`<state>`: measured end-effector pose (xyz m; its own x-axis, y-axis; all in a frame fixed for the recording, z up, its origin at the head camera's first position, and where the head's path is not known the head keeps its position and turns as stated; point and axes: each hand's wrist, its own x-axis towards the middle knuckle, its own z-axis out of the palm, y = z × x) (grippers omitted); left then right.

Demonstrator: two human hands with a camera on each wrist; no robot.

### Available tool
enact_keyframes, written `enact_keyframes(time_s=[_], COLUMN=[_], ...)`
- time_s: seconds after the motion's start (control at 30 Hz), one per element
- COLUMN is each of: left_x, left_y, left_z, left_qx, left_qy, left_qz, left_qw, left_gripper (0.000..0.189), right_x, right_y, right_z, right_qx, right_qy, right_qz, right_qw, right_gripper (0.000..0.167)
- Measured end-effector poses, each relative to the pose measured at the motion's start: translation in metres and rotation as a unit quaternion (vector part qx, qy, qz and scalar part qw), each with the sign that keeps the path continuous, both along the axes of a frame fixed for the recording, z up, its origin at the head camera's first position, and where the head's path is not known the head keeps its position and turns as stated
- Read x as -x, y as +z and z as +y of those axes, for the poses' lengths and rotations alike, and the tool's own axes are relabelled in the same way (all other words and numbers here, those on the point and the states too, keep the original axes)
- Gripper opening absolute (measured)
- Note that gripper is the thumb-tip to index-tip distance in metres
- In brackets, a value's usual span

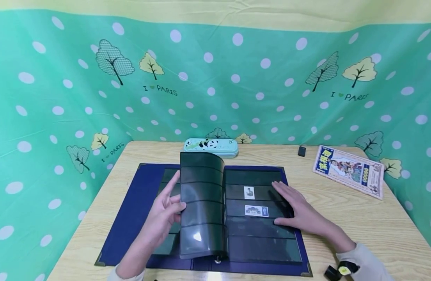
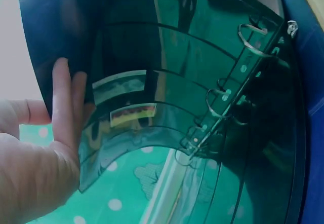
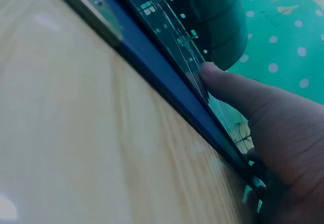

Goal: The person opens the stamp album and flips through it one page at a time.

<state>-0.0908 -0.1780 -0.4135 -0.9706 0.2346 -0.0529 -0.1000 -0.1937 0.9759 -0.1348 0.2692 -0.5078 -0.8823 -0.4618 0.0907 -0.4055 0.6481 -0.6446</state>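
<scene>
A blue ring-bound stamp album lies open on the table. My left hand pinches the outer edge of a black pocket page, which stands up and curves over the rings. In the left wrist view, fingers lie against the page's other face, where two stamps show in the strips. My right hand rests with spread fingers at the right edge of the lying page. That page holds a small upright stamp and a wider stamp. In the right wrist view the thumb touches the page edge.
A light-blue panda pencil case lies behind the album. Toward the back right are a small black object and a printed booklet. A black object sits by the right sleeve. A green dotted cloth hangs around the wooden table.
</scene>
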Motion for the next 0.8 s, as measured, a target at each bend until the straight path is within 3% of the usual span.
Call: enact_keyframes(time_s=[0.2, 0.53, 0.7, 0.8], left_x=[0.006, 0.017, 0.021, 0.025], left_y=[-0.007, -0.018, -0.021, -0.023], left_z=[-0.015, -0.029, -0.039, -0.050], left_qx=[-0.081, -0.157, -0.120, -0.098], left_qy=[-0.026, -0.039, -0.011, -0.016], left_qz=[0.029, 0.050, 0.047, 0.044], left_qw=[0.9959, 0.9856, 0.9916, 0.9941], left_gripper=[0.092, 0.087, 0.082, 0.079], right_x=[0.000, -0.001, -0.001, -0.001], right_y=[-0.002, 0.000, 0.001, 0.002], right_z=[0.001, 0.002, 0.002, 0.002], right_qx=[-0.013, -0.010, -0.011, -0.009], right_qy=[0.017, 0.005, 0.002, 0.002], right_qz=[0.019, 0.005, -0.003, -0.005], right_qw=[0.9996, 0.9999, 0.9999, 0.9999], right_gripper=[0.116, 0.120, 0.120, 0.120])
